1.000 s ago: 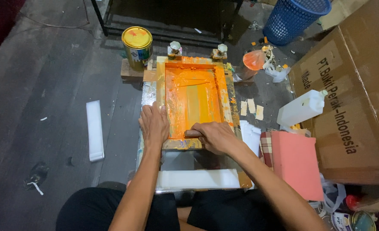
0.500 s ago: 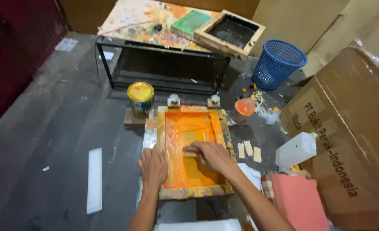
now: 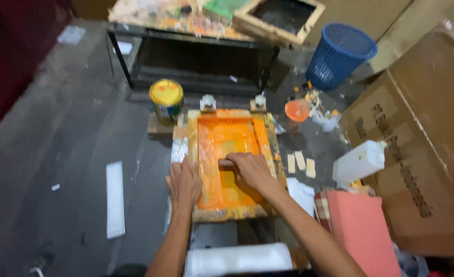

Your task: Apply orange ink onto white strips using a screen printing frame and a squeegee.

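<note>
The right hand [image 3: 250,169] is closed over a wooden-handled squeegee [image 3: 226,162] lying across the orange-inked mesh of a wooden printing screen frame [image 3: 231,164] on the grey floor. The left hand [image 3: 185,183] presses flat and open on the frame's left rail, gripping nothing. A yellow-lidded paint can [image 3: 166,99] stands just beyond the frame.

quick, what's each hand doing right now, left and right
Left hand: open, flat on the left edge of the screen frame.
Right hand: closed on the squeegee over the orange ink.
</note>
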